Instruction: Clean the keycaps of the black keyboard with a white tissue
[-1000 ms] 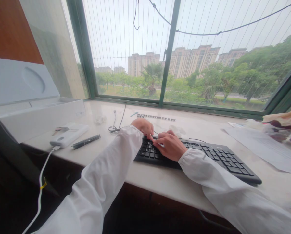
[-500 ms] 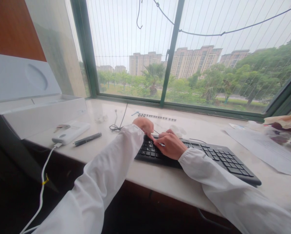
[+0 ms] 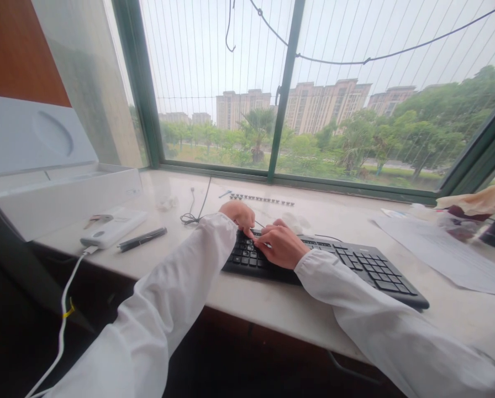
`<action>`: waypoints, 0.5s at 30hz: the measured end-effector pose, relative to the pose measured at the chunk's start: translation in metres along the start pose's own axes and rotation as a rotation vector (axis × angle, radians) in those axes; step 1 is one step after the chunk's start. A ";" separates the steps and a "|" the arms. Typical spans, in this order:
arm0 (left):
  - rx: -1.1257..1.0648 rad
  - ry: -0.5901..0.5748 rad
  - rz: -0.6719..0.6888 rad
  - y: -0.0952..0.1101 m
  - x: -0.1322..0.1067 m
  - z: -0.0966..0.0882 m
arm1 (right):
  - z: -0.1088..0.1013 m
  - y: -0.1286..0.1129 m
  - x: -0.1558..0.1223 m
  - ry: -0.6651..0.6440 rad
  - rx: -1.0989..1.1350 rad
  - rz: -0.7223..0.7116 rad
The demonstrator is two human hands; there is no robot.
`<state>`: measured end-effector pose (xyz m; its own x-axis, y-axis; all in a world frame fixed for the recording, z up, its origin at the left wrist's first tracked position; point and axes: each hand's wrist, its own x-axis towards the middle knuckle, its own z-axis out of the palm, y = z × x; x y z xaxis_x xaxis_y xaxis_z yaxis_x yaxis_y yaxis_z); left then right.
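A black keyboard lies on the pale tabletop, its left part partly covered by my hands. My left hand is curled over the upper left keys, its fingers bent down to them. From the right, my right hand rests over the middle keys, with thumb and forefinger closed towards the left fingertips. The fingertips of both hands meet at the keys; whatever is between them is too small to make out. Behind the keyboard, a row of small black keycaps is laid out beside a thin blue tool.
On the left are an open white box, a white power bank with a cable and a black pen. A thin coiled cable lies behind my left sleeve. Paper sheets lie at right, below the window.
The whole view has shifted slightly, so things appear a little further left. Both hands stay at the same place on the keyboard, with fingertips still together.
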<state>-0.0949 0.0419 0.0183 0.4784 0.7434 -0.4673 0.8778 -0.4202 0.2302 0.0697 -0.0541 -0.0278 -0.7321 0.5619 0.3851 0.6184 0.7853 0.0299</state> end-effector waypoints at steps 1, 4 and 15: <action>-0.006 -0.017 0.011 -0.003 0.002 0.000 | 0.000 0.000 0.000 0.000 -0.001 -0.001; -0.045 -0.030 0.017 -0.010 0.005 0.002 | 0.001 0.000 0.000 0.017 -0.007 0.002; -0.131 0.234 -0.072 -0.021 -0.013 -0.007 | -0.023 0.027 -0.010 0.207 -0.286 0.303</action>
<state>-0.1191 0.0443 0.0259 0.3944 0.8754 -0.2796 0.8981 -0.3027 0.3191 0.1005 -0.0441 -0.0091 -0.4523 0.6682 0.5907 0.8706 0.4747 0.1296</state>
